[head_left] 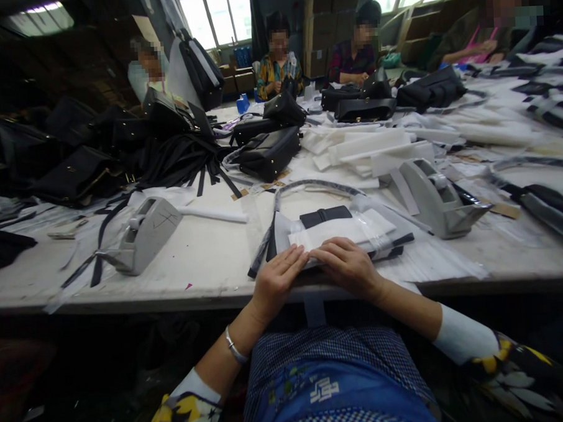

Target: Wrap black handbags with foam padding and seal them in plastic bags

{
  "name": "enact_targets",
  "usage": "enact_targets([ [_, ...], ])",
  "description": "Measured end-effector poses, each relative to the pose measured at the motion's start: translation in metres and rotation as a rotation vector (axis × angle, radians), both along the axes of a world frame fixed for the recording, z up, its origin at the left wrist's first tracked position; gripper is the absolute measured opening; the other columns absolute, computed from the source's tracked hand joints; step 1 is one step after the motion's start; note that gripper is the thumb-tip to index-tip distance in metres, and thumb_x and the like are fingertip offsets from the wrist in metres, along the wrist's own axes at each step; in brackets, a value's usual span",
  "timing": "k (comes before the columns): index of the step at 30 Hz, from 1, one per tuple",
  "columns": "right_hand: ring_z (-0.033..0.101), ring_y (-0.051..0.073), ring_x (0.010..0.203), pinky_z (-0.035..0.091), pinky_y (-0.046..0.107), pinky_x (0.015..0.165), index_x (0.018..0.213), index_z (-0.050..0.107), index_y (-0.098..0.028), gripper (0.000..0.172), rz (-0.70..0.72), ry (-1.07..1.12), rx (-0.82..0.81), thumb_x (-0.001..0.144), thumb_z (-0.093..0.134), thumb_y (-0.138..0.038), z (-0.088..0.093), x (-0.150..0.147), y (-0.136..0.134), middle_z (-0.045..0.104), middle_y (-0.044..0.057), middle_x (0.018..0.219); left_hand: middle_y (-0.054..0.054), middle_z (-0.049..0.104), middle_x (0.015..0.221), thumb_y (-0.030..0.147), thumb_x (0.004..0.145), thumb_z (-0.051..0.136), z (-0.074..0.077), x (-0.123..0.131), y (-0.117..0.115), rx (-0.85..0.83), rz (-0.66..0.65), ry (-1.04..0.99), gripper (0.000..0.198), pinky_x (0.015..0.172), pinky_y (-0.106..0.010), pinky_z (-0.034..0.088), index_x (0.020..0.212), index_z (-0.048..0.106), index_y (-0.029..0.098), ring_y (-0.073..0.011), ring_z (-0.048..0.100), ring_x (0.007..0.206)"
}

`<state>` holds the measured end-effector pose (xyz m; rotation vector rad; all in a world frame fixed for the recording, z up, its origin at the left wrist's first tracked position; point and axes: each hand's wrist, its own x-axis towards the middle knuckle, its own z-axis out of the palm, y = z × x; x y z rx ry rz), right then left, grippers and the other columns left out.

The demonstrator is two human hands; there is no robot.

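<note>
A black handbag (270,247), partly covered by a white wrapping sheet (310,234), lies on the table right in front of me. Its long handle (317,183), wrapped in clear film, arches behind it. A small black flap piece with a strap (325,216) rests on top of the white sheet. My left hand (279,276) lies on the sheet's near edge, fingers stretched out and close together. From the other side my right hand (346,264) presses on the same edge with its fingers extended flat, the fingertips of both hands nearly meeting. My thumbs are largely hidden.
Grey tape dispensers stand left (145,235) and right (442,201) of the handbag. Beyond are black handbags (269,152), black straps (181,159) and a heap of white sheets (367,148). Several people sit across the table (209,254). Its front edge runs just before me.
</note>
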<state>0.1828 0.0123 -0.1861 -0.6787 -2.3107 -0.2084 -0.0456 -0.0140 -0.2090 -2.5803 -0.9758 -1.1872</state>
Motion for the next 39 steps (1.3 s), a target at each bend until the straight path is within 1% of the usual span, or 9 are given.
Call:
enact_targets([
  [4, 0.055, 0.021, 0.127, 0.041, 0.048, 0.112, 0.136, 0.055, -0.018, 0.042, 0.133, -0.056, 0.013, 0.096, 0.050, -0.008, -0.015, 0.020, -0.027, 0.066, 0.008, 0.131, -0.011, 0.063, 0.134, 0.008, 0.097, 0.049, -0.001, 0.000, 0.000, 0.013, 0.011, -0.004, 0.045, 0.106, -0.042, 0.053, 0.141, 0.050, 0.018, -0.0231, 0.053, 0.132],
  [7, 0.045, 0.022, 0.138, 0.036, 0.050, 0.116, 0.139, 0.054, -0.017, 0.044, 0.177, -0.173, 0.036, 0.097, 0.048, -0.007, -0.035, 0.028, -0.049, 0.060, 0.008, 0.139, -0.010, 0.064, 0.133, 0.009, 0.098, 0.047, -0.001, 0.002, -0.001, 0.016, 0.019, -0.012, 0.045, 0.105, -0.041, 0.053, 0.141, 0.050, 0.019, -0.0222, 0.054, 0.131],
  [10, 0.044, 0.023, 0.139, 0.038, 0.048, 0.115, 0.139, 0.055, -0.018, 0.044, 0.161, -0.211, 0.051, 0.097, 0.048, -0.006, -0.051, 0.022, -0.056, 0.057, 0.008, 0.142, -0.010, 0.064, 0.133, 0.009, 0.098, 0.045, 0.000, 0.003, -0.001, 0.022, 0.033, -0.012, 0.044, 0.105, -0.041, 0.053, 0.141, 0.051, 0.019, -0.0220, 0.055, 0.130],
  [14, 0.058, 0.020, 0.125, 0.048, 0.043, 0.108, 0.124, 0.064, -0.014, 0.031, 0.258, -0.065, 0.081, 0.096, 0.054, -0.009, -0.056, 0.004, -0.049, 0.069, 0.008, 0.125, -0.011, 0.064, 0.133, 0.010, 0.099, 0.045, 0.001, 0.004, -0.001, 0.036, 0.039, 0.004, 0.042, 0.106, -0.041, 0.053, 0.139, 0.052, 0.019, -0.0222, 0.055, 0.130],
  [18, 0.070, 0.020, 0.107, 0.058, 0.038, 0.095, 0.113, 0.069, -0.013, 0.025, 0.239, 0.110, -0.037, 0.094, 0.054, -0.008, -0.047, -0.011, -0.058, 0.076, 0.009, 0.107, -0.011, 0.063, 0.134, 0.009, 0.098, 0.046, -0.002, 0.004, -0.001, 0.048, 0.040, 0.006, 0.042, 0.107, -0.041, 0.052, 0.139, 0.052, 0.017, -0.0223, 0.052, 0.133],
  [25, 0.073, 0.018, 0.094, 0.061, 0.033, 0.087, 0.111, 0.068, -0.016, 0.033, 0.221, 0.213, -0.148, 0.092, 0.044, -0.005, -0.016, -0.018, -0.081, 0.077, 0.008, 0.101, -0.011, 0.063, 0.134, 0.008, 0.098, 0.045, -0.006, 0.005, -0.001, 0.065, 0.052, 0.008, 0.044, 0.106, -0.041, 0.052, 0.141, 0.050, 0.017, -0.0222, 0.053, 0.132],
  [32, 0.072, 0.019, 0.091, 0.056, 0.036, 0.090, 0.111, 0.070, -0.020, 0.038, 0.158, 0.118, -0.148, 0.083, 0.048, -0.005, 0.030, -0.013, -0.020, 0.077, 0.005, 0.102, -0.013, 0.065, 0.131, 0.011, 0.097, 0.051, -0.008, 0.008, -0.002, 0.070, 0.061, -0.023, 0.036, 0.104, -0.043, 0.054, 0.133, 0.056, 0.015, -0.0244, 0.055, 0.130],
  [35, 0.071, 0.021, 0.089, 0.055, 0.034, 0.086, 0.102, 0.074, -0.022, 0.035, 0.025, 0.048, -0.263, 0.078, 0.055, -0.005, 0.041, -0.018, 0.009, 0.077, 0.003, 0.096, -0.013, 0.067, 0.128, 0.011, 0.097, 0.049, -0.005, 0.010, -0.004, 0.041, 0.071, -0.045, 0.033, 0.103, -0.042, 0.055, 0.128, 0.059, 0.015, -0.0241, 0.058, 0.127],
  [39, 0.067, 0.021, 0.091, 0.052, 0.031, 0.081, 0.083, 0.077, -0.027, 0.017, -0.126, -0.009, -0.476, 0.082, 0.067, -0.013, 0.045, -0.030, 0.034, 0.076, -0.001, 0.091, -0.013, 0.068, 0.124, 0.010, 0.096, 0.052, -0.004, 0.012, -0.007, 0.021, 0.099, -0.106, 0.030, 0.100, -0.038, 0.057, 0.125, 0.060, 0.014, -0.0226, 0.063, 0.119],
])
